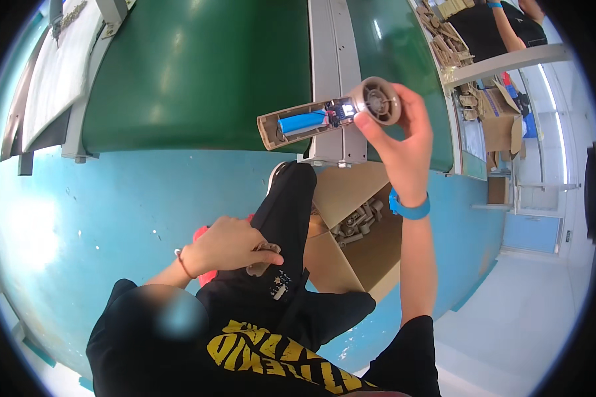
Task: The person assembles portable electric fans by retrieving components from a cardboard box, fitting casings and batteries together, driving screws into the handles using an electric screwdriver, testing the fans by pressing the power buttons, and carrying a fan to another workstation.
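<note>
A: Beige handheld fan body (pixel 324 119), cover off, blue cell showing: we hold it over the green conveyor (pixel 198 73), long axis running left from our right hand (pixel 400 142), which pinches its round head.

B: And our left hand (pixel 228 245) rests lower on the thigh, closed on a small beige part (pixel 261 261), well apart from it.

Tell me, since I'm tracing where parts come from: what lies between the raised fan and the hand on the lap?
In the head view, between the fan and the left hand lie a black-trousered leg and blue floor.
</note>
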